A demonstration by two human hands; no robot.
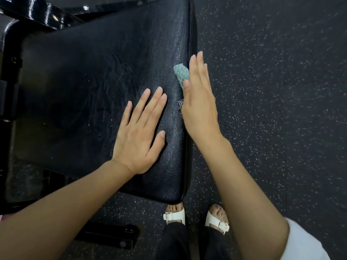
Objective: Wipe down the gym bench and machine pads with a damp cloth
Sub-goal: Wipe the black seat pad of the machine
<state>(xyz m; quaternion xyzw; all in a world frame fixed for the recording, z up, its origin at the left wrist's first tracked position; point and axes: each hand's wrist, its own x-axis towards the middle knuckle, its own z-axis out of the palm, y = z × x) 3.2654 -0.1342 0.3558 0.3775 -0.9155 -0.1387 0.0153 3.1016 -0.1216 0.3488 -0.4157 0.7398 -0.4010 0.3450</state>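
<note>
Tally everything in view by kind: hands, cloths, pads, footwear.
Hands: 2 (left hand, right hand)
Cloths: 1 (teal cloth)
Pads: 1 (bench pad)
Sandals: 2 (left sandal, right sandal)
Total: 6

No legible text, label, brand or number anywhere.

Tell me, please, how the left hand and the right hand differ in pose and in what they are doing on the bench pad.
The left hand lies flat, palm down, on top of the bench pad; the right hand stands on edge at the pad's right side. The left hand holds nothing; the right hand holds the teal cloth under its thumb. Both have straight fingers.
</note>
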